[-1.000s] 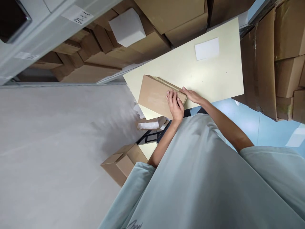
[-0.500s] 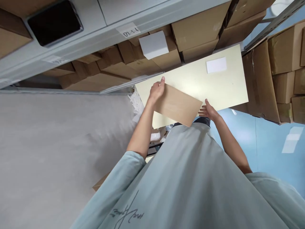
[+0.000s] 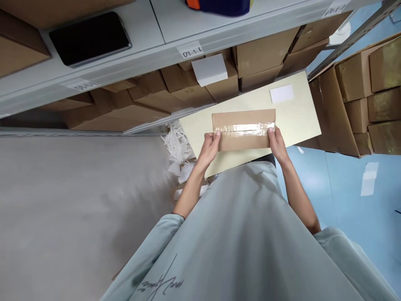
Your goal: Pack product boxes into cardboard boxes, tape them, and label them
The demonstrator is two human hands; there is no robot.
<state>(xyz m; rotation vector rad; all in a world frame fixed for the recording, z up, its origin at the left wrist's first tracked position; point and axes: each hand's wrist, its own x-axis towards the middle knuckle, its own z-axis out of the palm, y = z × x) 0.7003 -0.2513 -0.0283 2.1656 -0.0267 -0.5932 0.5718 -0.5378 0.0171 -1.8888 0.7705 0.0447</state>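
Between my two hands is a flat brown cardboard box (image 3: 244,141), its long side running left to right. Shiny clear tape covers the seam along its middle. My left hand (image 3: 211,147) grips its left end, thumb on top. At the right end my right hand (image 3: 277,144) is closed on it, thumb on the taped seam; the fingers beneath are hidden. Under the box lies a pale yellow board (image 3: 300,108), with a white paper slip (image 3: 282,93) near its far right. Whether the box touches the board I cannot tell.
A grey metal shelf (image 3: 134,62) stands in front, holding brown boxes (image 3: 184,90) and a black phone (image 3: 90,39). A dark blue and orange object (image 3: 222,6) is at the top edge. Stacked cartons (image 3: 354,100) stand right. Shredded white paper (image 3: 177,144) lies left of the board.
The box has turned from slanted to nearly level, and its taped face now shows. My right hand, open and beside it before, has closed on its right end.
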